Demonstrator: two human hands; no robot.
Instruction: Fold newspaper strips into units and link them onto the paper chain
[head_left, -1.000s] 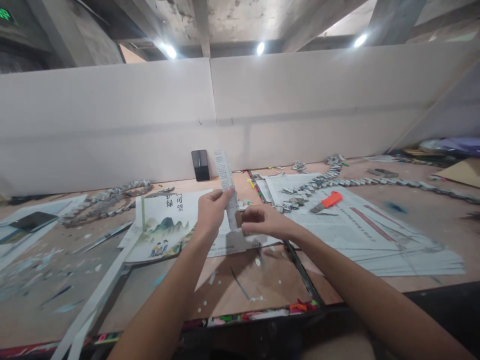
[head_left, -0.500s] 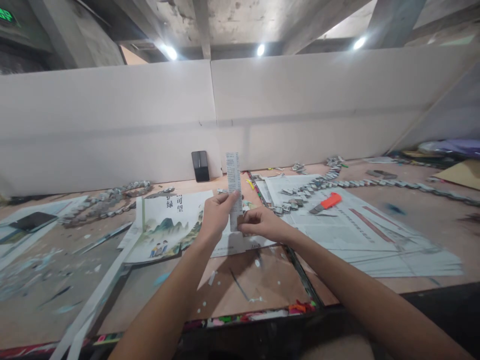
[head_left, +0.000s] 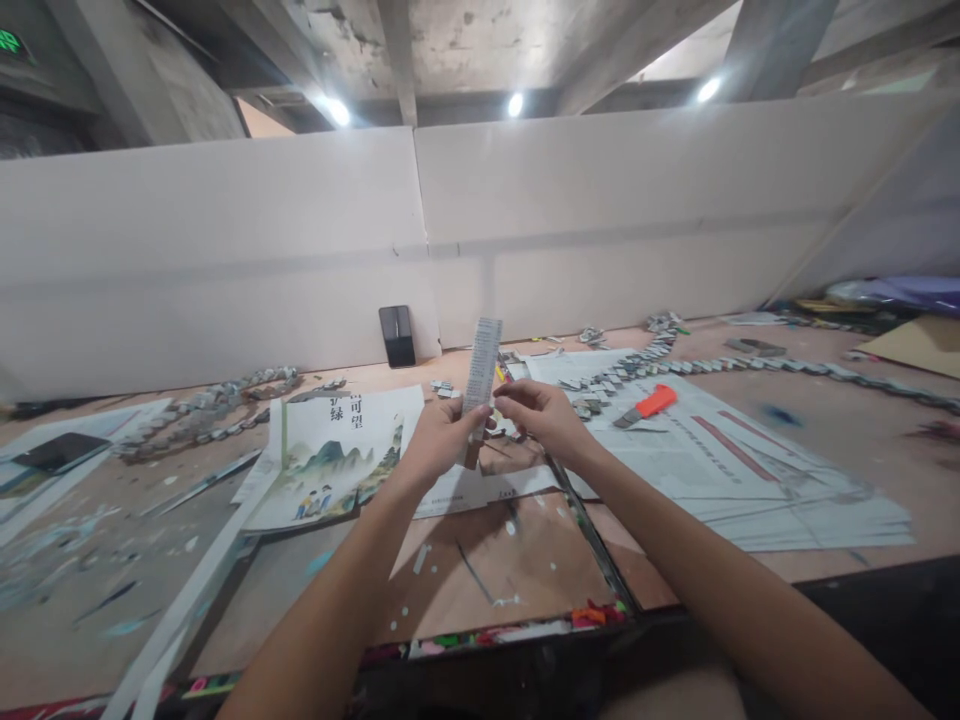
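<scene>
A narrow printed newspaper strip (head_left: pixel 482 362) stands upright, leaning a little to the right, between my hands. My left hand (head_left: pixel 441 432) grips its lower part, with the thumb across the front. Close on the right, my right hand (head_left: pixel 546 418) has thumb and index finger pinched together at the strip's lower right edge. The strip's bottom end is partly hidden by the fingers. Below my hands lie white printed sheets (head_left: pixel 450 497), and a sheet with a painted mountain picture (head_left: pixel 337 465) is left of them.
An orange-handled utility knife (head_left: pixel 654 402) rests on stacked newspaper (head_left: pixel 720 500) at right. Folded-paper chains lie left (head_left: pixel 217 405) and right (head_left: pixel 840 372). One phone (head_left: pixel 397 337) leans on the white partition (head_left: pixel 225 260); another dark device (head_left: pixel 61 452) lies far left. Long white strips (head_left: pixel 191 595) hang over the front edge.
The strip has come lower and tilts to the right. My right hand has risen from the strip's bottom end to beside my left thumb. My left hand has shifted slightly down.
</scene>
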